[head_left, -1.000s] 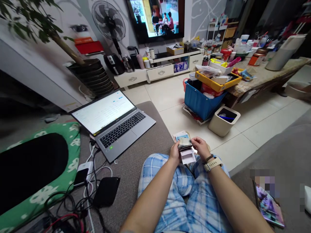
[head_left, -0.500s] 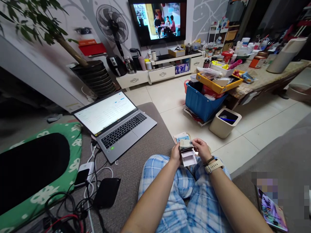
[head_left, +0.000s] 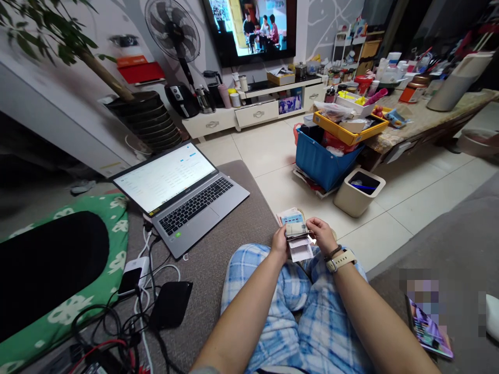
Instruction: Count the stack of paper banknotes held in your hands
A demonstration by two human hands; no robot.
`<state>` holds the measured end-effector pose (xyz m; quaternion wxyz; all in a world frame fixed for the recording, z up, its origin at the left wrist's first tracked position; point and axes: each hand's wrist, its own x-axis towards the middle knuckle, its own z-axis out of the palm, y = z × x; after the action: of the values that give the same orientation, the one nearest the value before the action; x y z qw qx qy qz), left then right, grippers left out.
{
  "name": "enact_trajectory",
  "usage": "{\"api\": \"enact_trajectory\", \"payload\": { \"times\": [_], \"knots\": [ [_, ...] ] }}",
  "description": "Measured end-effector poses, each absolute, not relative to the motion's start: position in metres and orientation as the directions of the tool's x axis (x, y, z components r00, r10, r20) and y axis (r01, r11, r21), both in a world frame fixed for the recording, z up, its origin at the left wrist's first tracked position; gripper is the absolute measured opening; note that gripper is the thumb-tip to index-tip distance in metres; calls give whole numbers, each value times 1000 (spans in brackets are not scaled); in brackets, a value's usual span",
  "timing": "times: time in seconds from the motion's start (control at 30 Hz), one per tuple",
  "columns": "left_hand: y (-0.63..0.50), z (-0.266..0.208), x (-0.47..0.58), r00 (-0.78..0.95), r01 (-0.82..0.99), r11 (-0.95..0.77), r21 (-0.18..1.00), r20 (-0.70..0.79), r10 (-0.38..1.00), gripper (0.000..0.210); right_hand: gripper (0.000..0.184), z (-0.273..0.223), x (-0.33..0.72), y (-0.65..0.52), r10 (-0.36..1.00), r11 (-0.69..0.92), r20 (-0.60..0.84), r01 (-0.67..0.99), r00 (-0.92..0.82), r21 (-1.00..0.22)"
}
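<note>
Both forearms reach forward over the knees and meet. The left hand (head_left: 279, 242) is curled, thumb uppermost; the right hand (head_left: 322, 235), wrist banded, pinches with bent fingers.

You sit in a home living room: wall-mounted television (head_left: 249, 28) above a low cabinet (head_left: 253, 109), standing fan (head_left: 172, 31), potted plant (head_left: 144, 117), cluttered counter (head_left: 429, 117), tiled floor (head_left: 409, 192).
</note>
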<state>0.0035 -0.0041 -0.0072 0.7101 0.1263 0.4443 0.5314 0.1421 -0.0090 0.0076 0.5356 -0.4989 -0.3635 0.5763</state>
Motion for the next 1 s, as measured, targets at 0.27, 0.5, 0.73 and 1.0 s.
{"api": "enact_trajectory", "payload": {
  "times": [0.27,0.5,0.73,1.0],
  "knots": [
    [-4,-6,2,7,-615,406,676,-510,860,21,55,12,142,-10,986,-143,-158,-200,61,-969],
    [-6,-2,2,36,-624,409,666,-498,866,24,63,12,142,-8,965,-144,-179,-182,192,-973],
    [-7,2,3,55,-618,409,672,-482,875,25,60,11,144,-6,968,-185,-207,-160,140,-970],
    [-6,-1,3,69,-627,411,662,-478,876,26,53,6,143,-5,967,-185,-212,-180,143,-966]
  ]
}}
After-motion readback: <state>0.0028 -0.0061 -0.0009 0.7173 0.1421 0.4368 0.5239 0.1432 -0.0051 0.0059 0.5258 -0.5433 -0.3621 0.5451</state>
